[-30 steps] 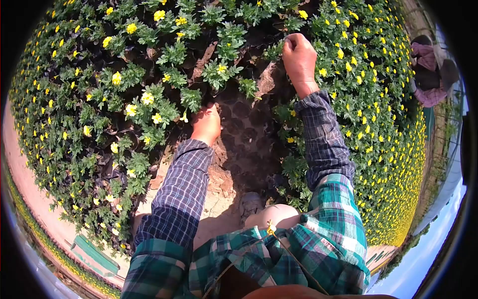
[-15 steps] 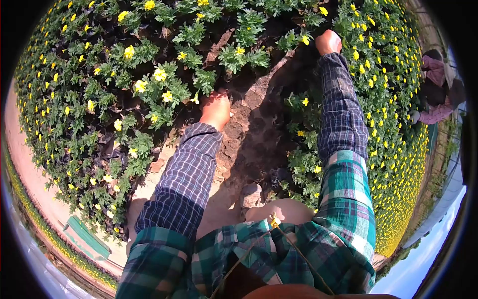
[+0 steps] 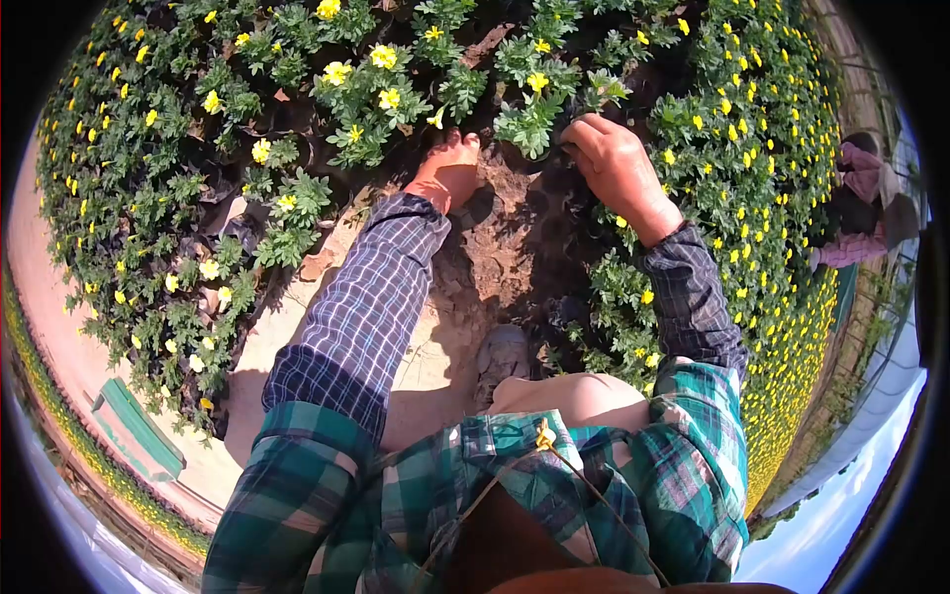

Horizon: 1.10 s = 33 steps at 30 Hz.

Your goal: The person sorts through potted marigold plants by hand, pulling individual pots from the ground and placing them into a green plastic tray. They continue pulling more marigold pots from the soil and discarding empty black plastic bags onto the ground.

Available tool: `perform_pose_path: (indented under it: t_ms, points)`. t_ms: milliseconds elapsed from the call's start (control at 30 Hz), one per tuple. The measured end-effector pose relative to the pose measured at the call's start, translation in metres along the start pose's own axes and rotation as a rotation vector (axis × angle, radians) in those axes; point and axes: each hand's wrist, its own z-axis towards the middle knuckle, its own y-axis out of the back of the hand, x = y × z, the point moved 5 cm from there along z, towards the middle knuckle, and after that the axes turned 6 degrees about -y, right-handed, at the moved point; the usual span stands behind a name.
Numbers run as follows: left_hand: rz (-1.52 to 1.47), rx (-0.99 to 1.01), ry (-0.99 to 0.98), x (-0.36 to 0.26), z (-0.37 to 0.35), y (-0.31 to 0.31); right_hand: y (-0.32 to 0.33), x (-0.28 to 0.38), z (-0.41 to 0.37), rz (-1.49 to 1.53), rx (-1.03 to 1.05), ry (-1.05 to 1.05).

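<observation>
My left hand (image 3: 447,172) is low at the bed's edge, beside a marigold-like plant with yellow flowers (image 3: 389,98). Its fingers are curled, and whatever they grip, if anything, is hidden in shade. To the right, my right hand (image 3: 616,166) has thumb and fingers pinched together by the leaves of another green plant (image 3: 530,127). What lies in that pinch is too dark to make out. Between the hands runs a strip of bare brown soil (image 3: 503,238). Dark plastic grow bags partly show beneath the foliage.
Dense rows of yellow-flowered plants (image 3: 732,188) spread on both sides. A shoe (image 3: 502,356) stands on the soil below my hands. A green bench-like object (image 3: 139,431) sits at the lower left. Another person (image 3: 859,208) crouches at the far right.
My right hand has come back from the far right, closer to me and to my left hand. The view has shifted, so the plants appear higher and further right. My left hand stays low among the plants.
</observation>
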Motion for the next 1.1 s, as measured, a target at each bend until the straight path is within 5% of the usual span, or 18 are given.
perform_pose_path:
  t_ms: [33, 67, 133, 233, 333, 433, 567, 633, 833, 1100]
  points:
    - [0.235, 0.156, -0.177, -0.008, -0.017, 0.006, -0.014, 0.009, 0.001, -0.037, 0.017, 0.066]
    - [0.147, 0.095, -0.238, -0.006, -0.037, 0.016, -0.027, 0.015, 0.002, -0.111, 0.07, 0.093]
    - [0.251, -0.253, -0.311, 0.014, -0.08, 0.019, -0.061, 0.017, 0.002, -0.129, 0.09, 0.12]
    - [0.243, -0.1, -0.02, 0.059, -0.147, 0.02, -0.1, 0.017, -0.017, -0.046, -0.026, 0.08]
    - [0.299, -0.111, -0.134, 0.085, -0.173, 0.016, -0.096, 0.032, -0.048, 0.198, -0.134, -0.193]
    - [0.301, -0.081, -0.087, 0.081, -0.169, 0.018, -0.084, 0.014, -0.075, 0.084, -0.252, -0.608]
    - [0.328, 0.012, -0.014, 0.084, -0.166, 0.015, -0.078, -0.024, -0.087, -0.142, -0.073, -0.948]
    - [0.328, -0.011, 0.005, 0.083, -0.165, 0.015, -0.091, -0.038, -0.081, -0.164, 0.03, -0.932]
    - [0.341, -0.055, -0.133, 0.091, -0.165, 0.007, -0.11, -0.057, -0.083, -0.235, -0.211, -0.744]
    - [0.07, -0.065, -0.307, 0.117, -0.208, 0.023, -0.071, 0.089, -0.074, 0.056, -0.09, -0.301]
